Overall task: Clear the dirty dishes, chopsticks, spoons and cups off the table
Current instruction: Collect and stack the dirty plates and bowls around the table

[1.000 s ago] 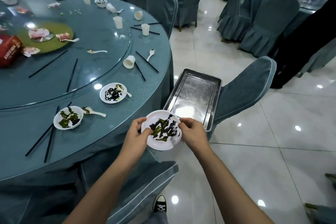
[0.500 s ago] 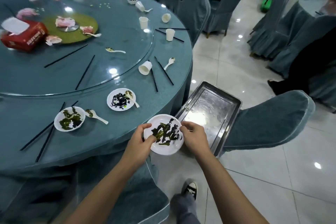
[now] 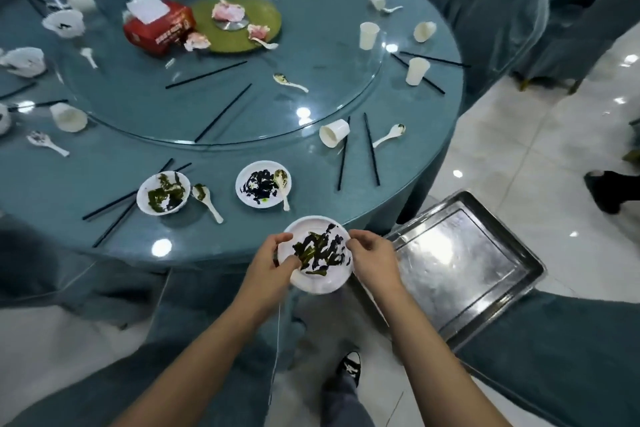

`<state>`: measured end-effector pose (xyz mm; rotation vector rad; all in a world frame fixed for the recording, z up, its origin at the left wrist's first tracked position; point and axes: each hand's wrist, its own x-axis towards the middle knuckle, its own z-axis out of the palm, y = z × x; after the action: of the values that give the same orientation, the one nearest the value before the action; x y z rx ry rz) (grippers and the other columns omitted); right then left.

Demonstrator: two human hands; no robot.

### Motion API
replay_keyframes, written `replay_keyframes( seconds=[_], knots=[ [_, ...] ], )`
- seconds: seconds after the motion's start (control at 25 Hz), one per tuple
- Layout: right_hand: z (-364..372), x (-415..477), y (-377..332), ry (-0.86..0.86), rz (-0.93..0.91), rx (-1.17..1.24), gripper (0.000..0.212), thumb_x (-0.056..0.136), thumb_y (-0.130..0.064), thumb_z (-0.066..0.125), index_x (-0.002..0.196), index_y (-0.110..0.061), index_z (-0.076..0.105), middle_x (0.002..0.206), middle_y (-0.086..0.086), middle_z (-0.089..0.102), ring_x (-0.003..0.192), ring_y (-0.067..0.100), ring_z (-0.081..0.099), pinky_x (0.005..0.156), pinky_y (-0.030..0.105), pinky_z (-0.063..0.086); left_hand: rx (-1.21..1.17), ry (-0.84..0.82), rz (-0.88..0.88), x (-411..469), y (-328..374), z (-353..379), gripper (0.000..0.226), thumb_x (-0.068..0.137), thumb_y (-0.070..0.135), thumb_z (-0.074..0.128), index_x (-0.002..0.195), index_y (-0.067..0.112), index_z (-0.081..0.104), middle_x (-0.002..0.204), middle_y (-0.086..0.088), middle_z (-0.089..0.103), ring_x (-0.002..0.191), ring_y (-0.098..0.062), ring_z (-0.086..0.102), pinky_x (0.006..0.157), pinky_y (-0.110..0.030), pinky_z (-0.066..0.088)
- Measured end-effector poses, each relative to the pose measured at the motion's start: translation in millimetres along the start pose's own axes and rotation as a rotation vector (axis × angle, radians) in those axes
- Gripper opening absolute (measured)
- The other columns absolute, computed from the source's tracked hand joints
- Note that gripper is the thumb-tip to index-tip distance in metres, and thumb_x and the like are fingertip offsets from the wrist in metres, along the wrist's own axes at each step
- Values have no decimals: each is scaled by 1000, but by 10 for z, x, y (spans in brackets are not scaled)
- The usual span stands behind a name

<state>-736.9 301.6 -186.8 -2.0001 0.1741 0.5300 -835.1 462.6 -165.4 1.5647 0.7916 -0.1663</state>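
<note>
**Q:** What are the hands doing?

**A:** Both grasp one white plate (image 3: 318, 256) smeared with dark green leftovers. The left hand (image 3: 273, 263) curls round its left rim, thumb on top. The right hand (image 3: 372, 260) pinches the right rim. Using two hands probably keeps the plate level, so the scraps stay put.

**Q:** Where is the plate?

**A:** It is held in the air at the near edge of the round table (image 3: 69, 177), just beside a metal tray (image 3: 460, 263). The tray lies on the seat of a covered chair (image 3: 554, 340) close to the table. That looks like a handy spot, so each dish travels only a short way.

**Q:** Is anything in the tray?

**A:** Nothing that I can see; its shiny floor shows bare. The held plate looks to be the first load.

**Q:** What remains on the table?

**A:** Plenty. Near the edge sits a second plate (image 3: 258, 184) with a spoon (image 3: 281, 178) lying in it. Next to that is a small bowl (image 3: 162, 192) with a second spoon (image 3: 207, 198) just beside it. Black chopsticks (image 3: 371, 149) lie scattered, and a paper cup (image 3: 334, 133) lies tipped on its side by the glass turntable (image 3: 221, 107). More cups stand farther off, and a red tissue box (image 3: 157, 28) sits near the middle.

**Q:** What could go wrong?

**A:** A tilt — the wet greens could slide off onto the floor.
</note>
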Motion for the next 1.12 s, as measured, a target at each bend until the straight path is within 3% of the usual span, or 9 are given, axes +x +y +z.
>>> replay_keyframes(
  seconds=[0.12, 0.28, 0.36, 0.48, 0.64, 0.88, 1.12],
  knots=[
    [-155, 314, 69, -88, -29, -43, 31, 77, -38, 61, 98, -23, 78, 91, -11, 77, 92, 9, 72, 91, 42, 58, -34, 75, -47, 67, 26, 275, 34, 96, 8, 58, 123, 27, 58, 113, 1, 68, 96, -15, 69, 71, -21, 55],
    [-372, 626, 63, -152, -50, -108, 22, 89, -23, 63, 105, -18, 78, 97, -5, 77, 95, 12, 71, 86, 30, 55, -98, 148, -79, 143, 101, 592, 43, 76, 26, 62, 119, 32, 60, 118, 0, 68, 104, -21, 69, 93, -49, 58],
    [-428, 766, 56, -175, -47, -137, 22, 92, -20, 62, 107, -15, 77, 99, -2, 77, 95, 13, 70, 81, 25, 51, -121, 175, -98, 211, 136, 678, 40, 79, 22, 63, 118, 31, 60, 117, 1, 68, 105, -23, 69, 95, -54, 56],
    [-437, 970, 4, -192, -59, -154, 22, 91, -19, 61, 106, -13, 77, 97, -1, 76, 93, 13, 70, 85, 28, 54, -129, 205, -110, 334, 185, 748, 36, 84, 20, 63, 117, 33, 61, 112, 2, 69, 101, -25, 69, 90, -54, 58],
    [-376, 1223, -58, -221, -47, -237, 23, 92, -21, 62, 109, -15, 76, 99, -2, 75, 92, 12, 67, 79, 20, 44, -133, 230, -145, 501, 215, 793, 34, 92, 14, 61, 116, 38, 60, 115, 3, 69, 103, -21, 68, 92, -49, 58],
    [-133, 1607, -185, -288, -20, -254, 18, 91, -21, 62, 103, -18, 75, 94, -3, 75, 92, 15, 70, 85, 28, 54, -160, 225, -202, 880, 237, 754, 41, 75, 32, 60, 114, 43, 60, 119, 2, 68, 106, -19, 69, 95, -49, 57],
    [27, 1950, -269, -282, 22, -272, 15, 93, -19, 63, 103, -25, 72, 88, -10, 70, 96, 16, 69, 86, 27, 52, -123, 171, -230, 1260, 105, 788, 44, 66, 42, 63, 109, 47, 62, 116, 2, 69, 106, -22, 68, 96, -51, 55]
  ],
)
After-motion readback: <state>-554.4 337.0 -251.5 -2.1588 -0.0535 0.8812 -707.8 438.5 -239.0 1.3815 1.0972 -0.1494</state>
